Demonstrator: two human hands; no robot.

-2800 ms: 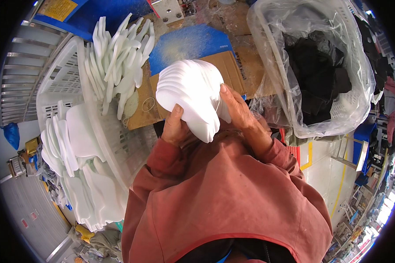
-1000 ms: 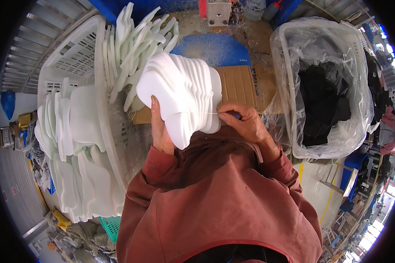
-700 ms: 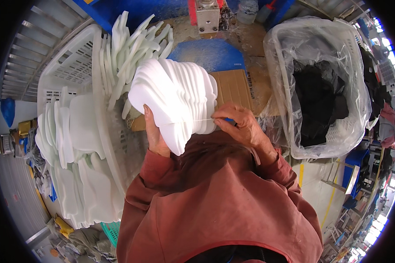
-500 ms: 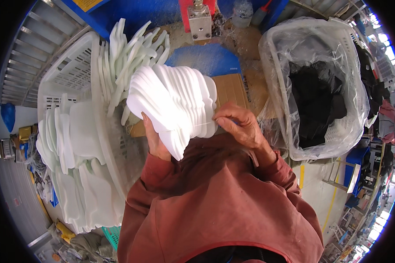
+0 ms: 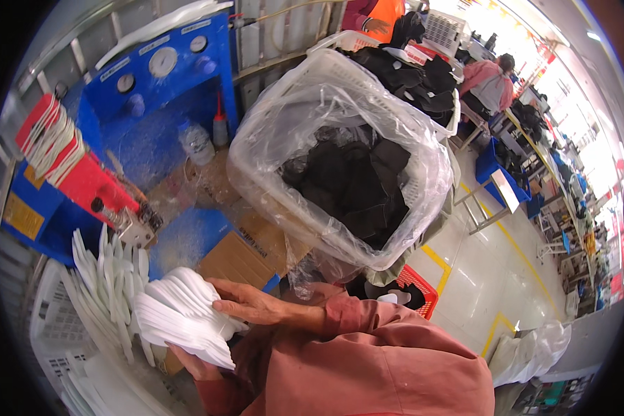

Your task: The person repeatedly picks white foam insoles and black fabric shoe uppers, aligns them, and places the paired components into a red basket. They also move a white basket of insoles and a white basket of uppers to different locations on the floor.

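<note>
A fanned stack of white foam pieces (image 5: 180,312) with wavy edges is held up in front of me, tilted. My left hand (image 5: 195,362) grips it from below, most of the fingers hidden behind the foam. Against the stack's right edge lies my right hand (image 5: 249,304), its fingers along the far side and the thumb on the near side. More white foam pieces (image 5: 111,284) stand in a loose bunch just beyond the stack. Others fill the lower part of a white plastic basket (image 5: 62,305) at the left.
A white basket lined with clear plastic (image 5: 256,166) holds black pieces. Beyond the bench's cardboard (image 5: 236,260) stand a blue machine with gauges (image 5: 163,62), a red cord-wrapped arm (image 5: 69,159) and a plastic bottle (image 5: 197,142). A red basket (image 5: 423,295) sits right; two people are farther off.
The view has swung to the right, bringing the gauges and other people in. My right hand has gone from fingering the stack's edge to lying against it; my left still holds the stack.
</note>
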